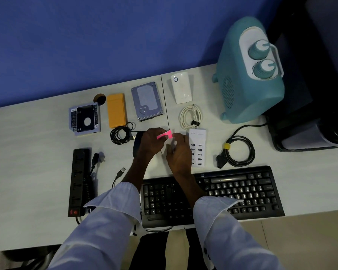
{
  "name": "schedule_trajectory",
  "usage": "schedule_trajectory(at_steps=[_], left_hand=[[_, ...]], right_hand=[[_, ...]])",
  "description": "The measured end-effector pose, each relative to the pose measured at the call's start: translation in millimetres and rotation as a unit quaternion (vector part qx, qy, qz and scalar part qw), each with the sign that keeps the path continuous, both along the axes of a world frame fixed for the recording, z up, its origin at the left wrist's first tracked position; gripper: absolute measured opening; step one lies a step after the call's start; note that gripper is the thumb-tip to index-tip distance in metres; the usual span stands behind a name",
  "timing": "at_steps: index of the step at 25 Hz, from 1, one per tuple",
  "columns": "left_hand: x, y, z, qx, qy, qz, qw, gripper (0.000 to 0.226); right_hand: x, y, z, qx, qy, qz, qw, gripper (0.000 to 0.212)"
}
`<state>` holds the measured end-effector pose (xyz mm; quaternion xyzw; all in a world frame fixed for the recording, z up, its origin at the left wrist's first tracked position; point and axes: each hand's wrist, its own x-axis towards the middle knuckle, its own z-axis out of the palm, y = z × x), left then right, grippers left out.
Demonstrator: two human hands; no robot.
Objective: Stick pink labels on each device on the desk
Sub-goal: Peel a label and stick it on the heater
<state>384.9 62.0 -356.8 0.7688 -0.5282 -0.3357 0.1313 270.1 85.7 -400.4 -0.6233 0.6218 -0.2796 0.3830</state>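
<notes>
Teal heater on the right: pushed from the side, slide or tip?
The teal heater looks tall on small feet, so a high push may tip it, while a low one probably slides it. The plastic shell suggests it is light for its bulk. Its coiled black cord may drag.

On my feed, a flat matte blue wall [86, 36] fills the top of the view and meets the far edge of the pale grey laminate tabletop [27, 152]. I see a thin straight seam [164, 98] running from that far edge toward the near edge. Beige tiled floor [300, 242] shows below the near edge, at the right. Past the right edge stands a bulky black piece of furniture [310, 123]; I cannot tell what it is. The light is dim and bluish.
</notes>
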Motion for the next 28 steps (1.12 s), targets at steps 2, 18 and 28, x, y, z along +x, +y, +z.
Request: schedule_trajectory(at_steps=[2, 18, 28], left_hand=[[2, 0, 1, 0.001, 0.0, -0.005, 1.0, 0.024], [8, 0, 1, 0.007, 0.003, -0.016, 1.0, 0.025], [10, -3, -2, 0.035, -0.02, -0.013, 0.999, 0.024]], right_hand=[[0, -2, -1, -0.006, -0.009, -0.014, 1.0, 0.028], [0, -10, 5, -0.035, 0.0, -0.032, 0.999, 0.013], [-2, -9, 10, -0.013, -0.027, -0.032, 0.999, 0.012]])
